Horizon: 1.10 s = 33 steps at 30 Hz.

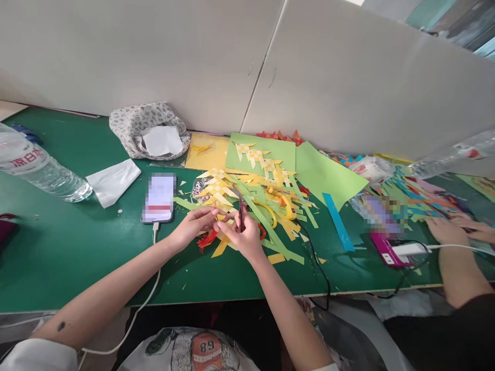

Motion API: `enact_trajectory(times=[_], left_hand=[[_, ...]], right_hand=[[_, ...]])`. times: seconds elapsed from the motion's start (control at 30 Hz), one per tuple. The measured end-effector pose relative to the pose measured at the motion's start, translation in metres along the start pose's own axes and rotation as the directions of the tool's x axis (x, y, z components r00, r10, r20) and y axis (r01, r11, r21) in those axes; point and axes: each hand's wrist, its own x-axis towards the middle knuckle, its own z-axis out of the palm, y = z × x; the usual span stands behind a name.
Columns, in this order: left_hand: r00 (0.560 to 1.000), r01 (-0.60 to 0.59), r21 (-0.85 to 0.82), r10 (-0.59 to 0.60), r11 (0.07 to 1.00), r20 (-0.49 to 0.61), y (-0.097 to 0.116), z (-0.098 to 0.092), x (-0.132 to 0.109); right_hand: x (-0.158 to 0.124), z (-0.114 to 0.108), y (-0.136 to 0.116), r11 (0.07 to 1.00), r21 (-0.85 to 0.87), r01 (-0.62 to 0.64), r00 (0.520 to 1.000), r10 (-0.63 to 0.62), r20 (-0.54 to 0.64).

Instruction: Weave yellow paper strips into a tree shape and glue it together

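Note:
My left hand and my right hand meet over the green table, close to a pile of yellow and green paper strips. The right hand's fingers are closed around a small dark pair of scissors that points away from me. The left hand pinches a piece of yellow woven paper right by the blades. A red tassel hangs below the hands. Yellow woven paper fish lie on green sheets behind the pile.
A phone on a white cable lies left of my hands. A water bottle lies at far left, beside white paper and a patterned cloth bag. Another person's hands work among coloured strips at right. White boards wall the back.

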Motion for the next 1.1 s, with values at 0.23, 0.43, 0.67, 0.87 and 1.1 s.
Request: enact_trajectory(times=[0.23, 0.43, 0.67, 0.87, 1.1], left_hand=[[0.997, -0.081, 0.111, 0.082, 0.991, -0.004, -0.002, 0.001, 0.001], [1.0, -0.026, 0.115, 0.027, 0.993, -0.006, 0.005, 0.006, -0.002], [1.0, 0.004, -0.005, -0.004, 1.0, -0.017, 0.004, 0.001, -0.003], [1.0, 0.01, -0.063, -0.01, 0.998, 0.006, 0.003, -0.002, -0.002], [0.997, 0.03, -0.041, -0.027, 0.999, 0.078, 0.002, 0.003, -0.003]], right_hand=[[0.002, 0.004, 0.005, 0.992, 0.102, -0.072, 0.997, 0.069, 0.039], [-0.002, 0.007, 0.005, 0.999, 0.03, -0.012, 0.999, 0.011, 0.038], [-0.005, -0.002, 0.0, 0.987, -0.114, 0.114, 0.993, -0.116, -0.015], [-0.008, -0.026, -0.002, 0.977, -0.145, 0.156, 0.986, -0.146, 0.074], [0.009, -0.012, -0.004, 0.964, 0.22, -0.149, 0.986, 0.128, 0.106]])
